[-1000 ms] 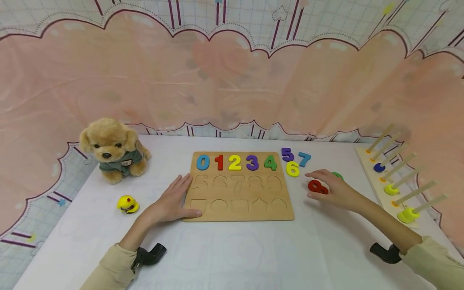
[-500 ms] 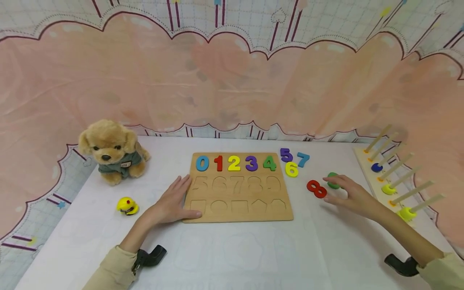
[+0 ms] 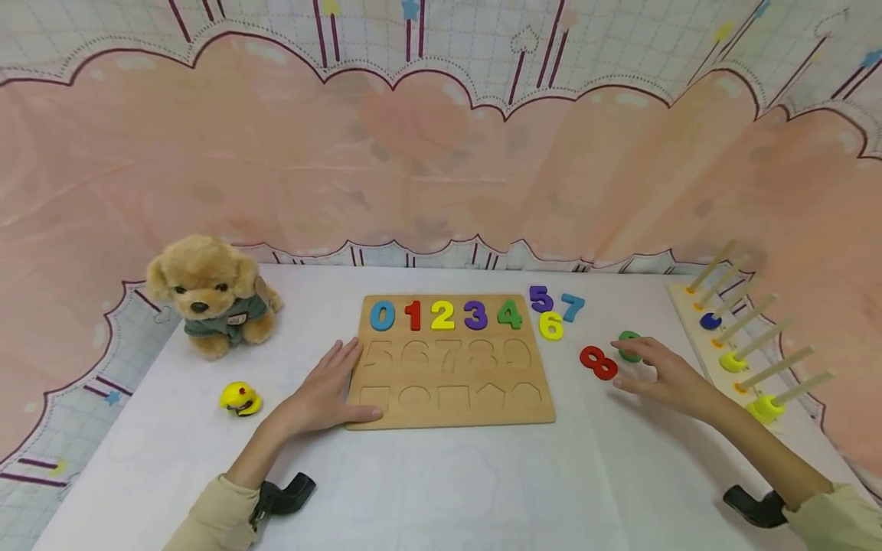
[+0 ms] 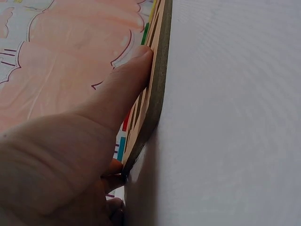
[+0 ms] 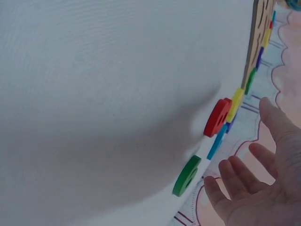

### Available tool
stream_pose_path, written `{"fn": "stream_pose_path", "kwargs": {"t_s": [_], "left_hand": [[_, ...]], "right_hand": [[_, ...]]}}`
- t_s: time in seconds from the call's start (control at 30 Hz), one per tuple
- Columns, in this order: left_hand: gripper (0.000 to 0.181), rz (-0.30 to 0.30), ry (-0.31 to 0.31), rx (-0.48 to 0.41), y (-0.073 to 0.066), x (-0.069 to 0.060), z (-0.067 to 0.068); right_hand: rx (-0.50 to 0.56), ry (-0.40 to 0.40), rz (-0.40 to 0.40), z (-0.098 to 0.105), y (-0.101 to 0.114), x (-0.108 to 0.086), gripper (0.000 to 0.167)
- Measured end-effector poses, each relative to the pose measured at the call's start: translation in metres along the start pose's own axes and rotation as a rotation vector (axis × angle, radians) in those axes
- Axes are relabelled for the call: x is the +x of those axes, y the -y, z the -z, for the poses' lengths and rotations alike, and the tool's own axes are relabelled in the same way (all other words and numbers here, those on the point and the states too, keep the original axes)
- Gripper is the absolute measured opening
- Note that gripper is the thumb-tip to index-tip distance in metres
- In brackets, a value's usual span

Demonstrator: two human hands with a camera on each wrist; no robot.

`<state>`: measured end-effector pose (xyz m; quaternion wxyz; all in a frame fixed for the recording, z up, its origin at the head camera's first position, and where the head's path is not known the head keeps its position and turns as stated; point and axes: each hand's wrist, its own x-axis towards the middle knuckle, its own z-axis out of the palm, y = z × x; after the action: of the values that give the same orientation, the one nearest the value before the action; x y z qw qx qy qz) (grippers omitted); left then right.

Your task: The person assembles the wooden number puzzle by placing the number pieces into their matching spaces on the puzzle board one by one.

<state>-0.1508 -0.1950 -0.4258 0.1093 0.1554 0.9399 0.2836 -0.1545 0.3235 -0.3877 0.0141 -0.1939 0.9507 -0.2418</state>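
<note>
**My right hand [image 3: 671, 379] spread at the green piece [image 3: 628, 335], my left hand [image 3: 320, 394] on the board [image 3: 441, 361]**

Head view. My right thumb and fingers stand apart. The green piece lies on the table [image 3: 441, 490] at my index fingertip, which partly hides it. Just left of my thumb lies the red 8 [image 3: 598, 363]; farther off and to the left are the yellow 6 [image 3: 544, 325], the purple 5 [image 3: 540, 299] and the blue 7 [image 3: 573, 306]. My left fingers extend along the board's left edge, my thumb on its near left corner. The numerals 0 to 4 [image 3: 413, 315] fill the board's far row. At the left sit a plush dog [image 3: 203, 291] and, nearer, a yellow toy [image 3: 241, 399]; at the right, a peg stand [image 3: 703, 340].

Left wrist view. My thumb lies straight on the board's upper face; my other fingers, partly hidden, meet its edge.

Right wrist view. My thumb is well apart from my fingers. A gap separates my fingertips from the green piece, with the red 8 lying beyond it, towards the board.
</note>
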Motion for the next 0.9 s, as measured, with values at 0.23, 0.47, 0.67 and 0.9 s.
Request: {"fn": "stream_pose_path", "kwargs": {"t_s": [0.23,0.47,0.67,0.9], "left_hand": [[0.114,-0.001,-0.001,0.003,0.0,-0.001,0.001],[0.114,0.003,0.001,0.006,0.001,-0.001,0.002],[0.113,-0.003,-0.001,0.003,0.002,0.0,-0.001],[0.113,0.009,0.006,-0.004,0.001,-0.001,0.0]], "right_hand": [[-0.007,-0.005,-0.003,0.005,-0.006,0.002,0.057],[-0.015,0.003,-0.055,0.011,-0.022,0.009,0.059],[-0.035,0.018,-0.098,0.013,-0.038,0.013,0.063],[-0.014,0.066,-0.125,0.015,-0.047,0.02,0.07]]}}
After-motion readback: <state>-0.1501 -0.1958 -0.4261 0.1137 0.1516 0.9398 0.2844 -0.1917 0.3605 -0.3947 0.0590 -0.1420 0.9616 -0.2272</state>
